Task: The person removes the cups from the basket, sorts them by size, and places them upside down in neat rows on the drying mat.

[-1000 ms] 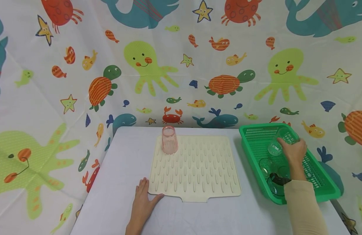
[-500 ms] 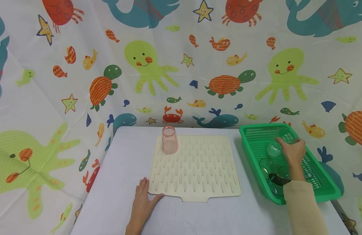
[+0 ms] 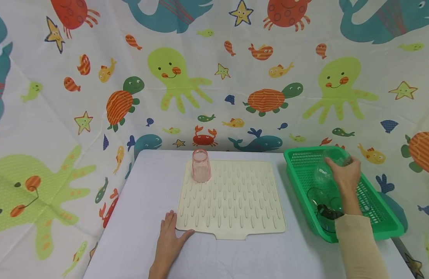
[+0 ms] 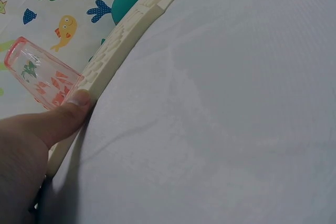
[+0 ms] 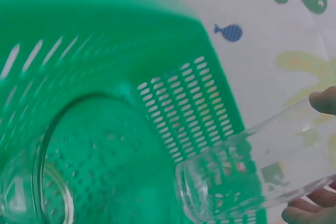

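Observation:
My right hand (image 3: 347,176) holds a clear drinking glass (image 3: 322,172), thumb on one side and fingers on the other. In the right wrist view this glass (image 5: 252,174) slants, its thick base toward the basket. A green perforated basket (image 3: 299,190) lies under that hand. My left hand (image 3: 169,242) rests at the near left corner of a cream ridged draining board (image 3: 232,201), its thumb along the front edge. Toward the board's far left stands a pink-tinted glass (image 3: 201,166), which shows a printed pattern in the left wrist view.
Other clear glassware (image 3: 317,197) lies in the near part of the basket, partly hidden by my right wrist and a dark object (image 3: 329,213) there. A white cloth (image 3: 145,193) covers the table. Behind hangs a curtain (image 3: 214,93) printed with sea animals.
My right hand has shifted slightly up and to the left in the head view, bringing the clear glass with it. The left hand, board and pink glass have stayed in place.

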`<state>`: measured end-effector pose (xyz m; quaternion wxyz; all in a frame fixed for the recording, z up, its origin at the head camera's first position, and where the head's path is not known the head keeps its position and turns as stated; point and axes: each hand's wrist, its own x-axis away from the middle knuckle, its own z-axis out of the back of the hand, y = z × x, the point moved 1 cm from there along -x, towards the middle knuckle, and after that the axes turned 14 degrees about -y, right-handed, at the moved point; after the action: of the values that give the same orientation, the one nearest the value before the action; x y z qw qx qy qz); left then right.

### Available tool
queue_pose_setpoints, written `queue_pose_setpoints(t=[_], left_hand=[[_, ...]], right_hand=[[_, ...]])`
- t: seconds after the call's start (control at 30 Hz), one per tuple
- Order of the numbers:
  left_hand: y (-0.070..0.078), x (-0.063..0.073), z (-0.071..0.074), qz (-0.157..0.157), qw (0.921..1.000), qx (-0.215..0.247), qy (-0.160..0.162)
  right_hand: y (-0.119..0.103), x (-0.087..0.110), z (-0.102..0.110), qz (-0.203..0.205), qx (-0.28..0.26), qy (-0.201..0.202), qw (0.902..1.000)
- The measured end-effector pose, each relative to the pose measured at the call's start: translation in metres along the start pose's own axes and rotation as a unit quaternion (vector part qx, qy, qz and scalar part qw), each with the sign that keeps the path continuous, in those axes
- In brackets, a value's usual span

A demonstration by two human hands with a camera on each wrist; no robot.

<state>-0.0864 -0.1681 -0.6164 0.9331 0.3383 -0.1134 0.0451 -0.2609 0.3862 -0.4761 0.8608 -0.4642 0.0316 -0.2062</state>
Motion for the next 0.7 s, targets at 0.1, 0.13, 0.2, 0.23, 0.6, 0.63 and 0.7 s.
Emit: queue_pose_setpoints(t=[0.1, 0.13, 0.2, 0.23, 0.6, 0.63, 0.7], left_hand=[[0.000, 0.000, 0.000, 0.001, 1.0000, 0.000, -0.002], [-0.001, 0.000, 0.000, 0.002, 1.0000, 0.000, -0.002], [-0.001, 0.000, 0.000, 0.003, 1.0000, -0.001, -0.002], [-0.001, 0.000, 0.000, 0.003, 1.0000, -0.002, -0.003], [0.000, -0.001, 0.000, -0.001, 1.0000, -0.006, 0.000], [0.000, -0.001, 0.000, -0.002, 1.0000, -0.005, 0.000], [0.000, -0.001, 0.000, -0.002, 1.0000, -0.005, 0.000]], right_hand=[[-0.008, 0.004, 0.000, 0.015, -0.016, 0.003, 0.9998], [-0.011, 0.005, 0.000, 0.019, -0.020, 0.004, 0.9996], [-0.016, 0.008, -0.001, 0.028, -0.023, 0.012, 0.9993], [-0.019, 0.010, -0.002, 0.033, -0.025, 0.017, 0.9990], [-0.049, 0.025, 0.000, 0.076, -0.050, 0.041, 0.9950], [-0.052, 0.027, 0.000, 0.080, -0.052, 0.040, 0.9947], [-0.059, 0.033, 0.000, 0.089, -0.058, 0.039, 0.9936]])
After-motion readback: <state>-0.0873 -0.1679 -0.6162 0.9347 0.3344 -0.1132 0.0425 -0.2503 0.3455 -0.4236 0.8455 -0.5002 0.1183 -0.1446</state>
